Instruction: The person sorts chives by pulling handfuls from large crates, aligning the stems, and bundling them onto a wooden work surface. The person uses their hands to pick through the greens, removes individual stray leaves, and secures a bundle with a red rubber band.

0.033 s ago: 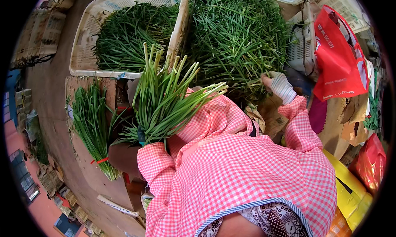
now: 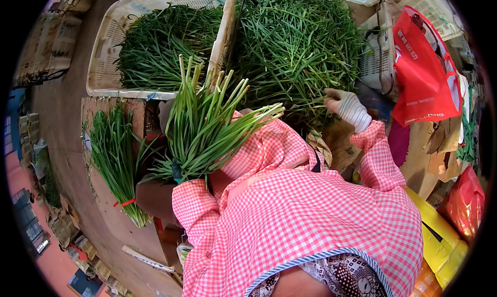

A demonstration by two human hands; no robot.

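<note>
long green stalks with pale cut ends (image 2: 207, 123), gathered in one loose bunch, fan out above the left cuff of the pink-and-white checked smock (image 2: 305, 214). the left hand (image 2: 176, 170) is nearly hidden under leaves, only a dark teal sliver showing, so its grip cannot be told. one green bunch (image 2: 115, 157) tied with one red band (image 2: 127, 202) lies to the left. the right hand (image 2: 342, 107), wrapped in striped pale cloth, has fingers bent narrowly beside a big tangled green heap (image 2: 297, 48); whether they pinch a leaf is unclear. beyond, a white slatted plastic crate (image 2: 129, 93), partly covered by the loose bunch, holds a second green heap (image 2: 168, 46). two red bags (image 2: 422, 72) sit at right.
</note>
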